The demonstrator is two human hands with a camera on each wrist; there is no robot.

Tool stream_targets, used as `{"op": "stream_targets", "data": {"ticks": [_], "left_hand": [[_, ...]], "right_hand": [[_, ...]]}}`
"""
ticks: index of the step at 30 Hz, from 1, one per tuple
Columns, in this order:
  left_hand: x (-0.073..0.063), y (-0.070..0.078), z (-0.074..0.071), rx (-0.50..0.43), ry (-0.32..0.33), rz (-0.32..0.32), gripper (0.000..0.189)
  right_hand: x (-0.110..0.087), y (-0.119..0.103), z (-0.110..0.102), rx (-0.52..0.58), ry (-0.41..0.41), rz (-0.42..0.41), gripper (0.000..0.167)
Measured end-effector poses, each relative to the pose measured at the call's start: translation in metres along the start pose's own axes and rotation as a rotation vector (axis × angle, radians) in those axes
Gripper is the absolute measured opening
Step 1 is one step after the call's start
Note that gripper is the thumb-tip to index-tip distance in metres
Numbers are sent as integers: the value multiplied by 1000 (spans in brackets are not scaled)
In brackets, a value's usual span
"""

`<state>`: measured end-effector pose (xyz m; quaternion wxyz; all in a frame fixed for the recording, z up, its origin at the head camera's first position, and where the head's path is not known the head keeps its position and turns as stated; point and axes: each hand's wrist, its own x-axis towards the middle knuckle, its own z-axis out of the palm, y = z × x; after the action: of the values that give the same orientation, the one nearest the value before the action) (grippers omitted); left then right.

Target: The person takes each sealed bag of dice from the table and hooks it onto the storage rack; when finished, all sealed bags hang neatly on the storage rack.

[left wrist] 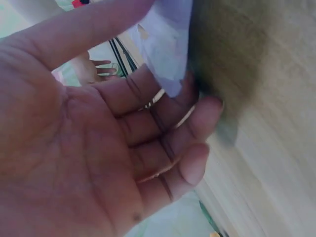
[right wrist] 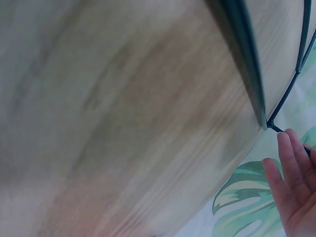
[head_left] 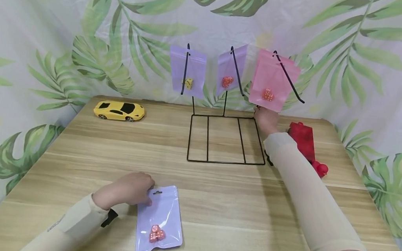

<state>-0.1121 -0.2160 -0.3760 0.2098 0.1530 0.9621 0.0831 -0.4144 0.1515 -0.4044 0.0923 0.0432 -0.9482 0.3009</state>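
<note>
My left hand point(head_left: 130, 191) pinches the top left corner of a light purple zip pouch point(head_left: 162, 213), which lies on the table with orange dice point(head_left: 156, 234) showing through it. In the left wrist view the pouch corner sits between thumb and fingers. At the back, my right hand point(head_left: 266, 121) holds the right rear upright of a black wire display rack point(head_left: 226, 162), just under the pink pouches point(head_left: 265, 77). Only its fingers point(right wrist: 291, 173) show by the wire in the right wrist view; the thumb is mostly cut off.
Two purple pouches hang on the rack's left hook point(head_left: 185, 73) and middle hook point(head_left: 238, 71), with yellow and red dice inside. A yellow toy car point(head_left: 118, 111) stands at the back left. Right of the rack lie a red block-like item point(head_left: 302, 139) and a small red figure point(head_left: 319, 169).
</note>
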Motion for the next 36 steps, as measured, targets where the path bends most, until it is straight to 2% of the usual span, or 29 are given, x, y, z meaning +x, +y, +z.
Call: {"op": "stream_targets", "data": {"ticks": [4,8,11,16,19,24,27,32,36], "left_hand": [[-2,-3,-3,-58,4,35,12],[-4,-5,-11,-146,52,93,7],[-5,-6,-21,-195,138,156,5],[-2,-3,-41,-268,284,242,6],[0,0,-53,-310,340,260,4],[5,9,-76,-403,413,247,9],[7,17,-93,-483,511,262,12],[6,29,-118,-616,737,294,13],[5,32,-133,-700,843,288,14]], "right_hand": [[0,0,1,-3,-2,-13,19],[1,-2,0,-96,-36,11,24],[1,-4,0,-141,-57,28,27],[-2,-6,-1,-51,-23,16,24],[-4,-6,-2,-17,-8,7,22],[-4,-5,-2,-72,-20,14,25],[-3,-4,-2,-103,-36,19,28],[-5,-4,-1,-91,-36,33,29],[-7,-7,-1,-39,-19,44,26]]}}
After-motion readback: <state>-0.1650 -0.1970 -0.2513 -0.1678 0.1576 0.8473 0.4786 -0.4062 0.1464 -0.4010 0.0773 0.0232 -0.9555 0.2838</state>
